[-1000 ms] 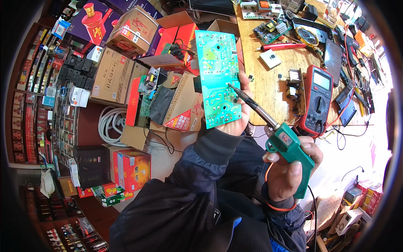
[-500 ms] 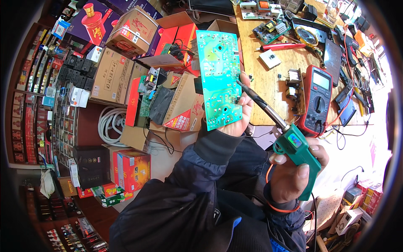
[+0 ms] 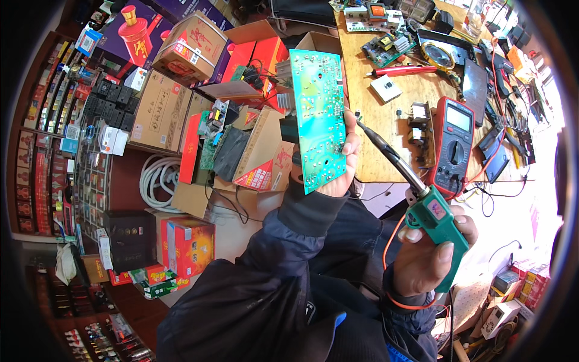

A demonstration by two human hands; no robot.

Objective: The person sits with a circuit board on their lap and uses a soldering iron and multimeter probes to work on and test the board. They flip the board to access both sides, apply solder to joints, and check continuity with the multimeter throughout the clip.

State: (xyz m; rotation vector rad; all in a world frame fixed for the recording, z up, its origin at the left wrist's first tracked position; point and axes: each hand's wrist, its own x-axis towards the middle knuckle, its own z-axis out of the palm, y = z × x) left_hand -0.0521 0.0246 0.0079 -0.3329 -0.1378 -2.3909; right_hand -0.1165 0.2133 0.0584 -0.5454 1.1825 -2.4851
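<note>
My left hand (image 3: 348, 158) is closed round the lower right edge of a green circuit board (image 3: 318, 114), holding it upright with the solder side showing. Dark parts stick out behind its left edge. In my right hand (image 3: 425, 259) is a green pistol-grip soldering gun (image 3: 443, 224), fingers wrapped round the handle. Its dark, slim tip points up and left. The tip ends just right of the board and my left fingers, apart from the board. An orange cord or tube loops from the gun round my right wrist.
A wooden table (image 3: 377, 158) on the right bears a red multimeter (image 3: 455, 142), a white square part (image 3: 386, 88), a red pen-like tool (image 3: 404, 70), a magnifier (image 3: 437, 55) and other boards. Cartons (image 3: 160, 111) and a coiled white hose (image 3: 158, 181) are on the left.
The soldering gun has moved right and slightly down, its tip coming off the board. The board has shifted slightly right and down and turned a little in my left hand.
</note>
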